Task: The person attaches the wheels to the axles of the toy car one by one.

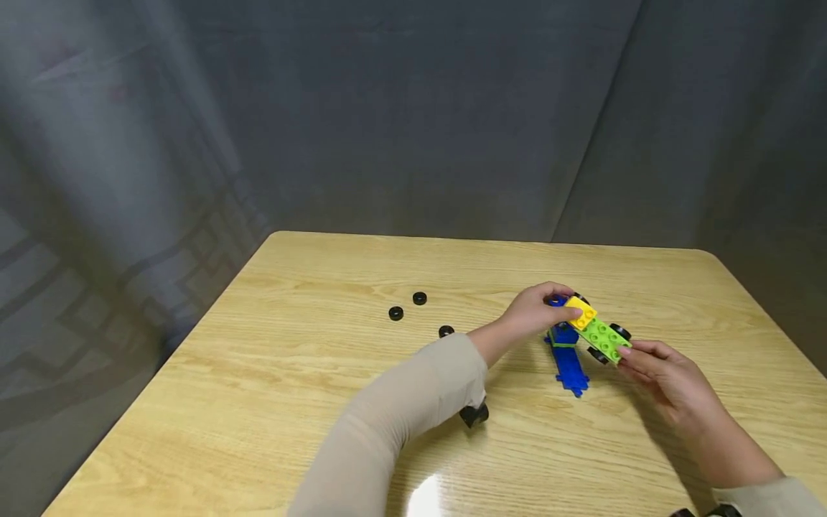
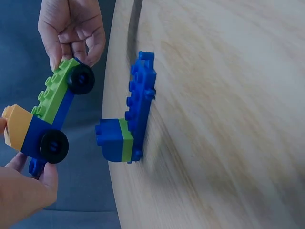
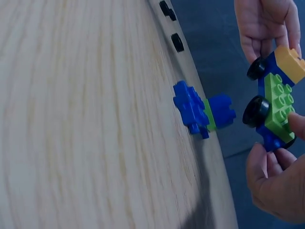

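Note:
Both hands hold a toy block car (image 1: 601,338) above the table. Its base is blue, with a green studded plate, a yellow block (image 1: 581,313) at one end and black wheels (image 2: 81,78). My left hand (image 1: 535,309) grips the yellow-block end, thumb on the block's face. At the green end, my right hand (image 1: 668,380) pinches the plate between thumb and fingers. Under and beside the car stands a second blue block base (image 1: 570,370) without wheels, bearing a blue block (image 2: 113,140) on a thin green layer.
Two loose black wheels (image 1: 396,313) lie left of the hands on the wooden table (image 1: 258,402). Another black wheel (image 1: 446,331) sits close to the left forearm. A dark object (image 1: 474,415) shows at the left cuff. A grey curtain (image 1: 413,129) hangs behind the table.

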Demonstrator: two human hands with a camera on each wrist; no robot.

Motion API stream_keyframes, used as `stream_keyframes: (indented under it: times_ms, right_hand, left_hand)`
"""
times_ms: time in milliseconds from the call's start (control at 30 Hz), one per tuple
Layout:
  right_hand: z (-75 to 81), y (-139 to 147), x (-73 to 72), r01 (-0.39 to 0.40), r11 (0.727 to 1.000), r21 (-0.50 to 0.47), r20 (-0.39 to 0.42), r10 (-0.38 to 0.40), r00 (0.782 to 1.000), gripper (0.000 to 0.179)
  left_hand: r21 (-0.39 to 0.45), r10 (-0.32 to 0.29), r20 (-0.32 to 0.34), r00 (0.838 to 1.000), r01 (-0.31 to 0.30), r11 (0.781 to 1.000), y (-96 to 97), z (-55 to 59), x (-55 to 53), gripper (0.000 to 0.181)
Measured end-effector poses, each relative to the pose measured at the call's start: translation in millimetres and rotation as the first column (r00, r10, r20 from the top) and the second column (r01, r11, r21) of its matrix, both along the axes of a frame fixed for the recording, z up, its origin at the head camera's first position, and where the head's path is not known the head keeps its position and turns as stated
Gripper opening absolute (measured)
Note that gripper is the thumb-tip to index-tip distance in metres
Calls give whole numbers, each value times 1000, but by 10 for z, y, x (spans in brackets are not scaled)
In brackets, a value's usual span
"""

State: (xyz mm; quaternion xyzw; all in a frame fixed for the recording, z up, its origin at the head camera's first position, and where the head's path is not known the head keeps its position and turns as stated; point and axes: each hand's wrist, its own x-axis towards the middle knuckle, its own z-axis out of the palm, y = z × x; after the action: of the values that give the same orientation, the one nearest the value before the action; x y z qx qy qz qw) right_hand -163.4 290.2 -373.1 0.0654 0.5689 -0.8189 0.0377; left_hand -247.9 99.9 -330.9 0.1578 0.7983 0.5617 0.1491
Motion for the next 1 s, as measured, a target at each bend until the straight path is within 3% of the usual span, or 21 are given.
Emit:
stream_keyframes:
  times_ms: [233,500,700,1000]
  right_hand:
    - [-38,153,-23,45,999,23,102,-47,994,15]
    - [-54,289,-27,55,995,88,187,-71,980,13]
    - [-61,364,17,18,993,113,153,-36,988,9]
    - [-97,428,43,-48,989,139,125,30,992,6]
  left_hand:
    - [-161,-76,-66,995,65,985,240,9,-47,46]
    - [-297,-172,-174,970,115,948,465,-50,-112,52]
    - [-339,-168,-211,963,89,937,598,-95,-131,46]
    - [-437,-197,-221,955,84,896,719,-132,-153,44]
